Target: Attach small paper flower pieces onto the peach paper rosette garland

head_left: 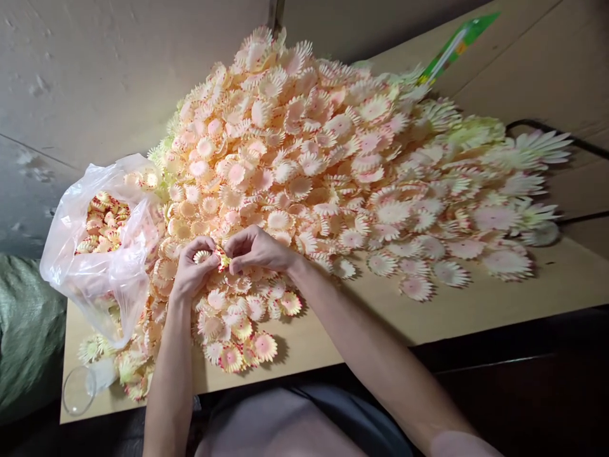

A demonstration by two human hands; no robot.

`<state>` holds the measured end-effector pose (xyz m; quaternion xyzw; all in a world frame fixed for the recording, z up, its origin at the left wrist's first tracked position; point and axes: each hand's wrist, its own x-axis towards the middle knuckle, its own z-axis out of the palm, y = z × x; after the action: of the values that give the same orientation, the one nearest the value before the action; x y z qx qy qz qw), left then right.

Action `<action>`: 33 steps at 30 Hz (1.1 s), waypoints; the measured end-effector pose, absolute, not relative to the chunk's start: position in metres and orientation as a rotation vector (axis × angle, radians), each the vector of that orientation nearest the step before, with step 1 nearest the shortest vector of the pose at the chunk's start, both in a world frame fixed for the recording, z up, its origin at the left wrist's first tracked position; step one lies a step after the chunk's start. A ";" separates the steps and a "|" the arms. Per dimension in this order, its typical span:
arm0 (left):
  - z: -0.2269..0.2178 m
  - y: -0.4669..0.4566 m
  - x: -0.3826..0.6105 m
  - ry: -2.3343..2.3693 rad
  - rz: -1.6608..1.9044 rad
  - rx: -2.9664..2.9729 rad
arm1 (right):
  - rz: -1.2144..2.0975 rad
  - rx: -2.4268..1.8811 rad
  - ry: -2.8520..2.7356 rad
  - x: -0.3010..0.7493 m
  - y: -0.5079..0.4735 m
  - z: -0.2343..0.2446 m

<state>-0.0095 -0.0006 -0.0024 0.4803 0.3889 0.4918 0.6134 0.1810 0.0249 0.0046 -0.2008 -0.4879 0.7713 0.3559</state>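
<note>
A green packet is lying at the far right of the table, showing yellow and white markings too small to read. Most of the tan, smooth table is sitting under a great heap of paper-thin flowers — round, shallow, cup-like discs with fringed edges, cream and pale pink, many showing red tips. Looser, greenish-white ones are spreading toward the right.

At the front of the heap, two bare hands are meeting. The left hand is pinching a small yellow flower with red tips between thumb and fingers, while a cream fringed disc is showing within its curl. The right hand is closing its thumb and forefinger on the same small yellow flower from the other side, the fingertips nearly touching the left thumb.

Left of the hands, a thin, crinkled, see-through plastic bag is standing open, holding small curled pieces in cream and red. Near the table's front left corner, a clear cup is lying on its side. A woven green sack is bulging beside the table, and a dark cable is curving at the right — partly behind the flowers.
</note>
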 end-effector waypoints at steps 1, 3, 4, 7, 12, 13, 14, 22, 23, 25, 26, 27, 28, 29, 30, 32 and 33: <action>-0.003 0.000 -0.010 0.896 1.133 1.117 | 1.993 -0.508 -1.270 0.181 0.025 0.004; -0.003 -0.001 -0.010 0.891 1.127 1.124 | 2.001 -0.486 -1.284 0.182 0.024 0.005; -0.002 -0.001 -0.009 0.882 1.124 1.124 | 2.009 -0.471 -1.290 0.182 0.023 0.005; 0.001 -0.001 -0.008 0.844 1.110 1.123 | 2.021 -0.430 -1.275 0.180 0.022 0.007; 0.002 -0.003 -0.008 0.859 1.120 1.120 | 1.942 -0.464 -1.232 0.177 0.021 0.012; 0.002 -0.003 -0.008 0.863 1.117 1.120 | 1.924 -0.493 -1.240 0.177 0.020 0.013; 0.001 -0.003 -0.009 0.864 1.106 1.119 | 1.907 -0.524 -1.249 0.177 0.020 0.014; -0.001 -0.001 -0.010 0.921 1.153 1.153 | 1.952 -0.498 -1.293 0.180 0.022 0.013; -0.001 0.000 -0.009 0.936 1.186 1.174 | 1.955 -0.481 -1.289 0.181 0.023 0.012; -0.002 0.001 -0.008 0.980 1.268 1.240 | 1.948 -0.455 -1.268 0.183 0.025 0.010; -0.003 0.002 -0.008 1.012 1.310 1.289 | 1.941 -0.447 -1.253 0.183 0.025 0.010; -0.004 0.002 -0.008 1.047 1.344 1.347 | 1.935 -0.445 -1.241 0.183 0.026 0.009; -0.004 0.003 -0.008 1.084 1.367 1.405 | 1.931 -0.448 -1.229 0.183 0.027 0.009; -0.004 0.003 -0.007 1.121 1.379 1.459 | 1.922 -0.457 -1.218 0.183 0.027 0.008; -0.005 0.003 -0.007 1.153 1.384 1.501 | 1.911 -0.472 -1.209 0.182 0.027 0.008; -0.004 0.003 -0.006 1.192 1.389 1.544 | 1.887 -0.502 -1.195 0.181 0.026 0.008; -0.003 0.003 -0.006 1.200 1.395 1.549 | 1.879 -0.510 -1.191 0.181 0.026 0.008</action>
<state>-0.0056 0.0030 -0.0032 0.6010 0.4654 0.5409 0.3599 0.1807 0.0259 0.0076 -0.2032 -0.4743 0.7486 0.4164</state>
